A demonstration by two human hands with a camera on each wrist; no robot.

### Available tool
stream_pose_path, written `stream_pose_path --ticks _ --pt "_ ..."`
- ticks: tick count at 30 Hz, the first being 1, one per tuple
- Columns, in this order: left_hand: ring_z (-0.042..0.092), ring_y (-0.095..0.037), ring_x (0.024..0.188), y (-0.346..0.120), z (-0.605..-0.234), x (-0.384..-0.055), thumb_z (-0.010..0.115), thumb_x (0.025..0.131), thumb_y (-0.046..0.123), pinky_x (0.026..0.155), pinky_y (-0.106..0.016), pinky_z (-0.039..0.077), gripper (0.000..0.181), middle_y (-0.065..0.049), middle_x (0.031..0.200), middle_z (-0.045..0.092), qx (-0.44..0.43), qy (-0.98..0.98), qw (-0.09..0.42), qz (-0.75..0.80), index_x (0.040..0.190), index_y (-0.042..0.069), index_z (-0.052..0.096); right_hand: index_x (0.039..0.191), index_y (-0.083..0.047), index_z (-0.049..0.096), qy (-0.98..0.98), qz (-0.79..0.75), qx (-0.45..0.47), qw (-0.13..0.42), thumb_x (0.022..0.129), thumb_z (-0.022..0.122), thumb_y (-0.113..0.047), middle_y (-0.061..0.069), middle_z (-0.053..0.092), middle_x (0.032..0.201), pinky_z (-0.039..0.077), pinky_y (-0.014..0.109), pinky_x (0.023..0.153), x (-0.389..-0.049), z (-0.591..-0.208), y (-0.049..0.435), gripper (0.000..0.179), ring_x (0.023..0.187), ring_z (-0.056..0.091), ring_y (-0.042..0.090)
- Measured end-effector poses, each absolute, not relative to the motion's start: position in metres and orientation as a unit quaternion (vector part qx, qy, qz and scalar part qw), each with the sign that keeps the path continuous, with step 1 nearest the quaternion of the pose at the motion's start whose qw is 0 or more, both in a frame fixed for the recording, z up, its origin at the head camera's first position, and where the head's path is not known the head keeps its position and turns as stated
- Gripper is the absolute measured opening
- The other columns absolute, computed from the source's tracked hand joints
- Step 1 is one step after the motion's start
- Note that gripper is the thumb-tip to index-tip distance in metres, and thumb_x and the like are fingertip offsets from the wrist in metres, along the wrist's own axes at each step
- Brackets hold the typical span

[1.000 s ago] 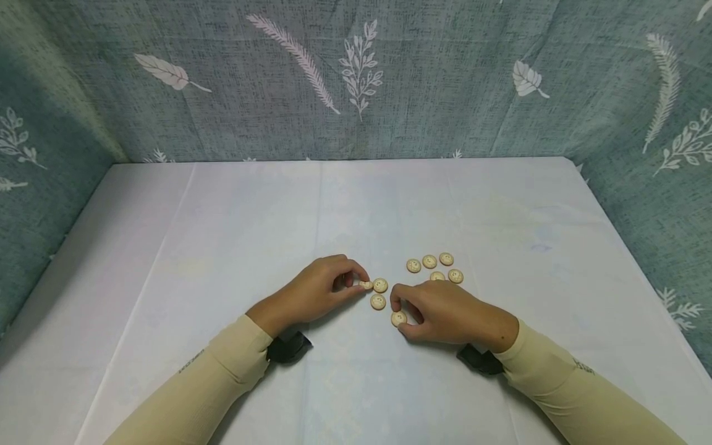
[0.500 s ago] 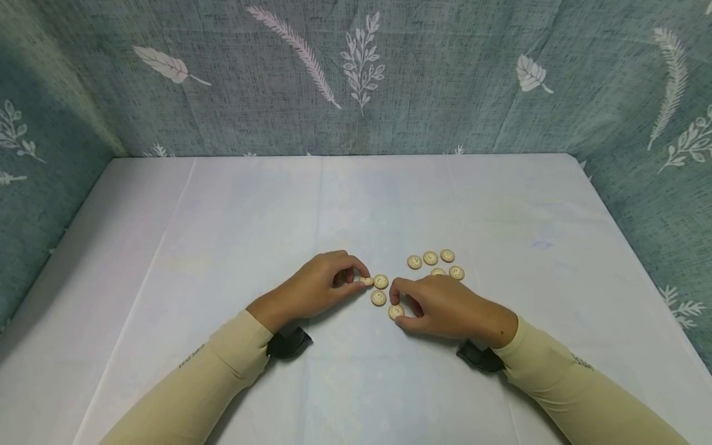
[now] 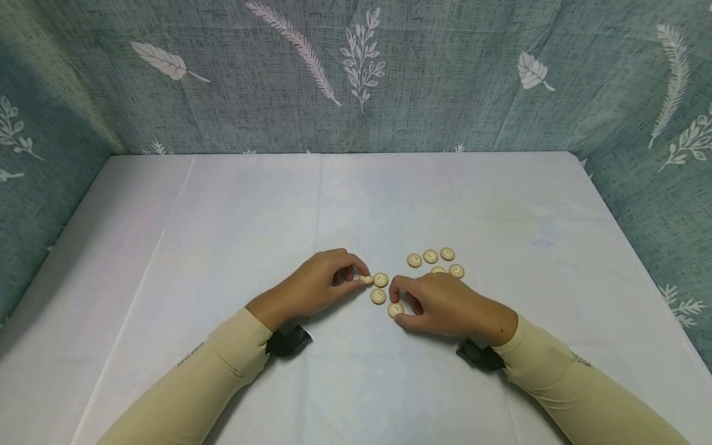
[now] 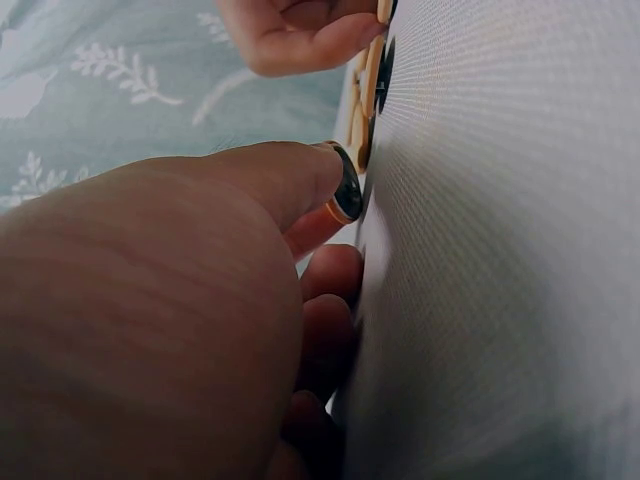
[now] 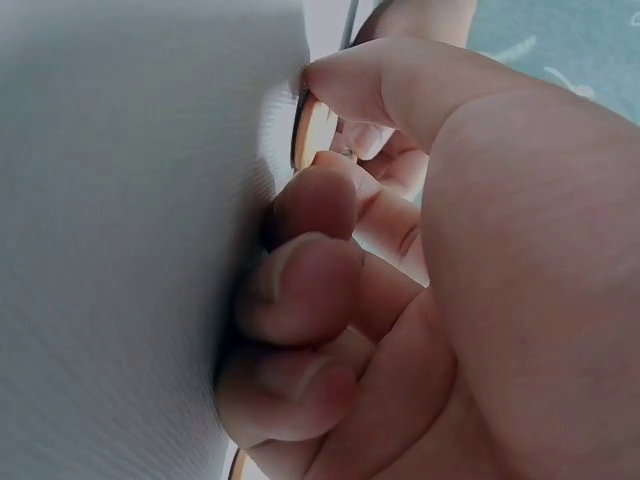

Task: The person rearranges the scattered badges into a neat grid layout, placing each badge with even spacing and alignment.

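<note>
Between thumb and index finger, my left hand (image 3: pixel 314 284) pinches a round wooden button (image 3: pixel 366 279), tilted up from the cloth. Close by its right side lies another button (image 3: pixel 381 280), and a further button (image 3: pixel 378 296) sits just below that one. My right hand (image 3: pixel 445 306) has thumb and index finger on opposite edges of a button (image 3: pixel 395 309) that lies about flat on the table. In the left wrist view the held button (image 4: pixel 347 187) shows a dark underside. The right wrist view shows the right hand's button (image 5: pixel 314 132) edge-on, beside the fingertips.
Behind the right hand, several more buttons (image 3: pixel 431 256) lie in two loose rows; one (image 3: pixel 438 270) is partly covered by the hand. A white cloth covers the table (image 3: pixel 222 216). Green leaf-patterned curtains (image 3: pixel 434 74) stand at the back and sides.
The right hand has slid its button slightly left and away from me, closer to the pair beside the left hand. My left hand keeps its pinch in place. The head view tilts slightly.
</note>
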State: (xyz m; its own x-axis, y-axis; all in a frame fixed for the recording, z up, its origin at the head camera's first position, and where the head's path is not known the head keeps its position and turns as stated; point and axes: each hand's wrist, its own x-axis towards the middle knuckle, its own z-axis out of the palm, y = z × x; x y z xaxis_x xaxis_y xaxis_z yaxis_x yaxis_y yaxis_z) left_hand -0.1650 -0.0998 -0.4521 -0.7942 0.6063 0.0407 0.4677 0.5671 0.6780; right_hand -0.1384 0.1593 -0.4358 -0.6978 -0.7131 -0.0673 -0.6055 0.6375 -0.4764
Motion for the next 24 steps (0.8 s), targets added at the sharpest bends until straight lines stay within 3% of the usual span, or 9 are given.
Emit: stream_pose_path --ticks 24 --pt "0.050 -0.009 0.074 -0.0990 -0.4524 -0.1657 0.069 0.096 0.023 0.068 -0.024 0.044 0.014 0.006 0.085 0.056 0.302 0.883 0.101 0.346 0.110 0.020 0.070 0.098 -0.024 0.060 0.896 -0.230 -0.360 0.123 0.090 0.073 -0.032 -0.016 0.046 0.059 0.035 0.018 0.051 -0.1404 -0.4374 0.1606 0.017 0.051 0.040 -0.005"
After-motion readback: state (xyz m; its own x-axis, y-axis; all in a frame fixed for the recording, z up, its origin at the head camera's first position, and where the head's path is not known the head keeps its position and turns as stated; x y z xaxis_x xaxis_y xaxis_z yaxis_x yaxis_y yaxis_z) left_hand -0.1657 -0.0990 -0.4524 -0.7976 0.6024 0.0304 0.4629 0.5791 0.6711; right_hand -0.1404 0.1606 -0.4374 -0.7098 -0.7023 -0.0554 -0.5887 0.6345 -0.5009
